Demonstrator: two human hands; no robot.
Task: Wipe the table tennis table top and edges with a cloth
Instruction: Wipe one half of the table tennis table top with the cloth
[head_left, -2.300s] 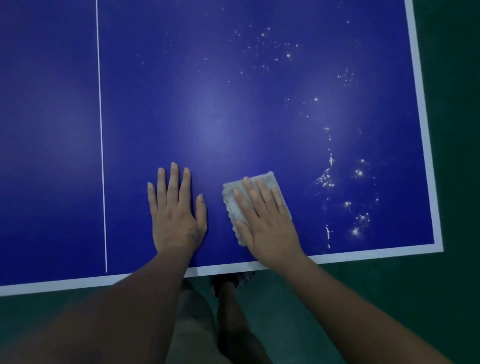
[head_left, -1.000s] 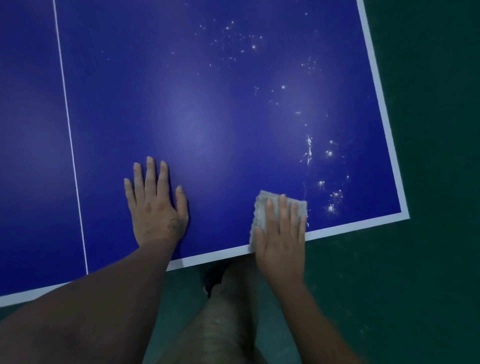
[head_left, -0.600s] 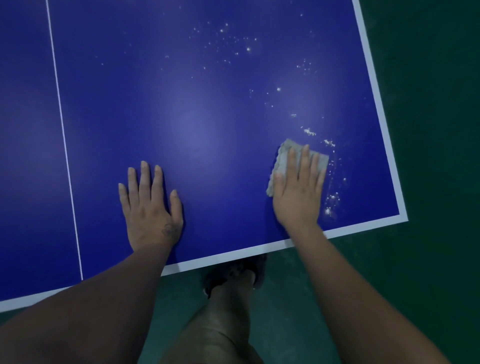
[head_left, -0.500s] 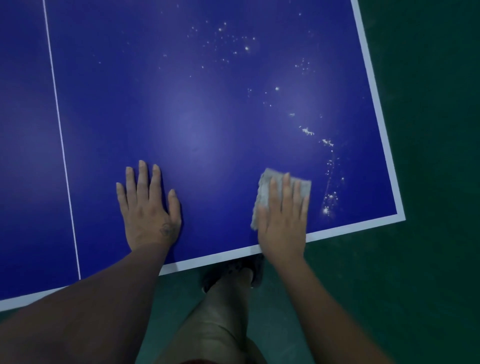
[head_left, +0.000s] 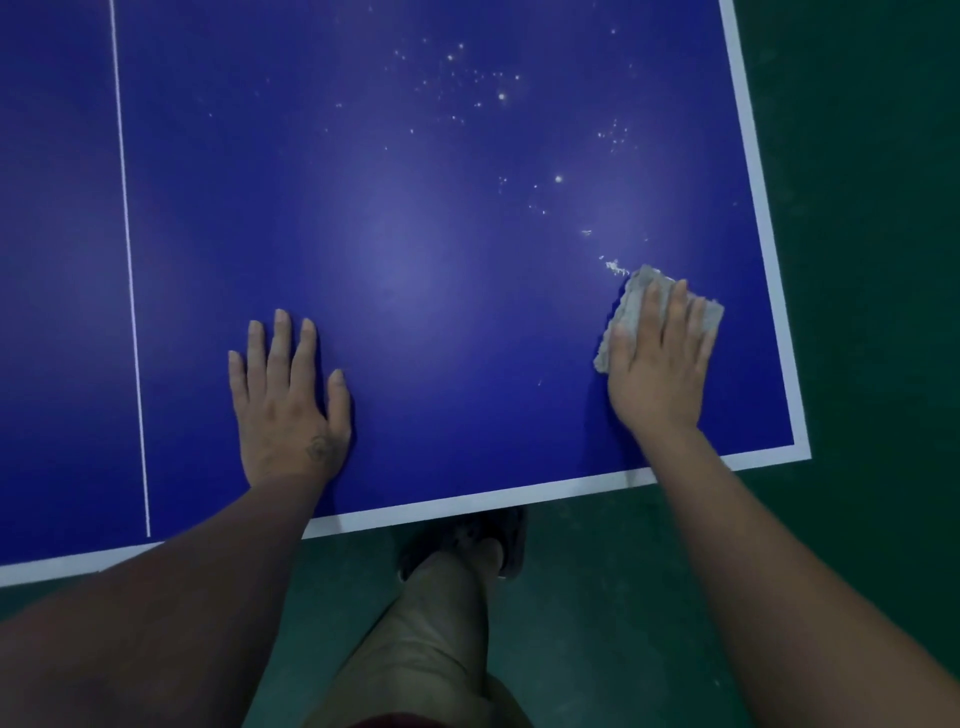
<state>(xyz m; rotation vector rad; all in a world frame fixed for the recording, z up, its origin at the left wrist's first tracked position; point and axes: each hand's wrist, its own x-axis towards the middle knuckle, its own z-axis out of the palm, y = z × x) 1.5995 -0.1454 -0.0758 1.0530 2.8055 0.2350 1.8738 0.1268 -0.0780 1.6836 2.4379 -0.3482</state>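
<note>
The blue table tennis table (head_left: 415, 218) fills the upper view, its near right corner at the lower right. My right hand (head_left: 657, 364) presses flat, fingers straight, on a folded grey cloth (head_left: 631, 304) near the right edge. The cloth shows past my fingertips and at my thumb side. A clump of white specks (head_left: 615, 267) lies just beyond the cloth's far left corner. More white specks (head_left: 467, 78) scatter across the far right part of the top. My left hand (head_left: 288, 400) rests flat on the bare top, fingers straight and slightly spread.
A white border (head_left: 763, 218) runs along the right and near edges. A thin white centre line (head_left: 127, 260) crosses the top on the left. Dark green floor (head_left: 872, 260) surrounds the table. My leg and dark shoe (head_left: 467, 545) stand below the near edge.
My right hand slid the cloth to the right and farther up the table, over the specks near the corner. My left hand stayed flat in place.
</note>
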